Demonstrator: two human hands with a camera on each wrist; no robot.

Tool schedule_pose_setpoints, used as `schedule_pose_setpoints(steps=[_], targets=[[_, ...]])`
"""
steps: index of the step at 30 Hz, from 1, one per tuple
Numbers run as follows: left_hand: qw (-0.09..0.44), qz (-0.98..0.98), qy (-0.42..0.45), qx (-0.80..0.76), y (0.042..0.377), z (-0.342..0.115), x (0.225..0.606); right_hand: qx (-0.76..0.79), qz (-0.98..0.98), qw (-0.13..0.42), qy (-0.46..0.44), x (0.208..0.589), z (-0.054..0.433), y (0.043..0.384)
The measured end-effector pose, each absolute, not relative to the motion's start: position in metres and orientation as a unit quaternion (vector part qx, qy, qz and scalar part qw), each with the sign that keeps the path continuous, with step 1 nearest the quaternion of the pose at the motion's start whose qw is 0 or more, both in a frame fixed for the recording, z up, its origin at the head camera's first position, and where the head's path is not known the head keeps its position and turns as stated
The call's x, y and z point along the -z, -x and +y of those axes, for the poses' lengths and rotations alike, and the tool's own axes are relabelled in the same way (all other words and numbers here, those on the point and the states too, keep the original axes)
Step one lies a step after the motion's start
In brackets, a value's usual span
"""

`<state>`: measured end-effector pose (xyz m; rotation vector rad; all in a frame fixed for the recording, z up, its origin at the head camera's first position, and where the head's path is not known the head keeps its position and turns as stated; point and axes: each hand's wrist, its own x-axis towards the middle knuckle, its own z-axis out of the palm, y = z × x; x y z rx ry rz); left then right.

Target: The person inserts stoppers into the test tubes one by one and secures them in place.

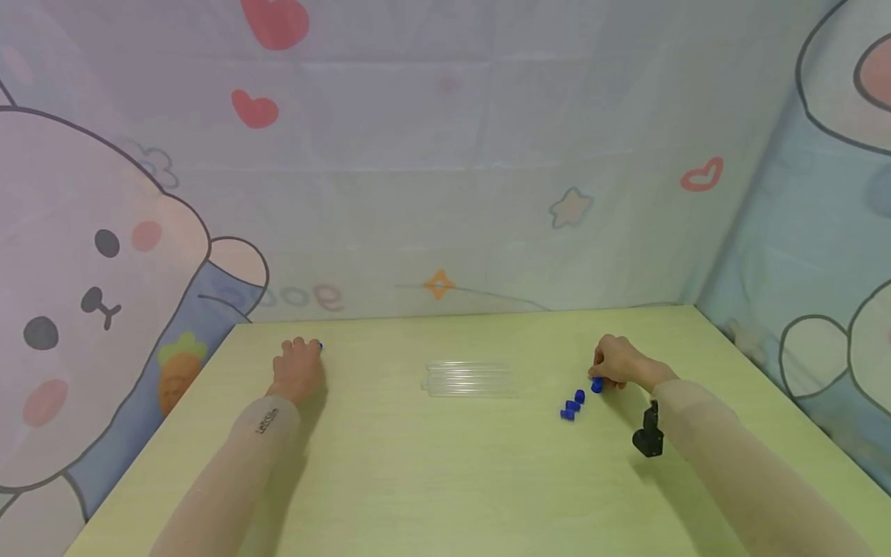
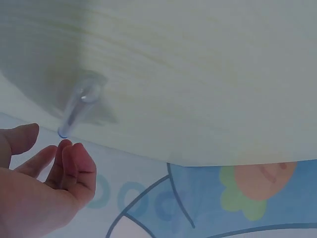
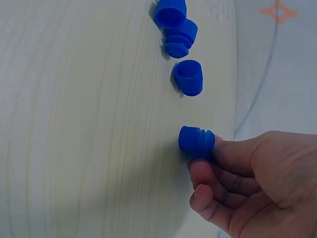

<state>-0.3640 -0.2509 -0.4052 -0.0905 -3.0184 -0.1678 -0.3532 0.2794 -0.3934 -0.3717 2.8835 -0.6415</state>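
My right hand (image 1: pixel 619 362) pinches a blue test tube stopper (image 3: pixel 195 141) between thumb and fingers, close to the tabletop. Three more blue stoppers (image 3: pixel 189 77) lie in a loose line beside it, some with their hollow ends showing. At the far left of the table, my left hand (image 1: pixel 298 373) has its thumb apart from its loosely bent fingers. By those fingertips in the left wrist view is a clear test tube (image 2: pixel 79 106) with a blue edge at its near end. Whether a fingertip touches it, I cannot tell.
A row of several clear test tubes (image 1: pixel 469 379) lies near the middle of the pale wooden table (image 1: pixel 431 472). Behind the table hangs a printed cloth (image 1: pixel 431 186), with more cloth at the sides. A black device (image 1: pixel 648 435) hangs under the right wrist.
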Motion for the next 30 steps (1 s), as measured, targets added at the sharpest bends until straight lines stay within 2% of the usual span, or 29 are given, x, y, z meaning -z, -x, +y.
schedule_pose_setpoints(steps=[13, 30], targets=[[0.084, -0.992, 0.066, 0.064, 0.373, -0.203, 0.393, 0.221, 0.965, 0.086, 0.109, 0.390, 0.277, 0.354], [0.086, -0.988, 0.118, 0.053, 0.378, -0.149, 0.393, 0.212, 0.969, 0.077, 0.101, 0.392, 0.273, 0.349]])
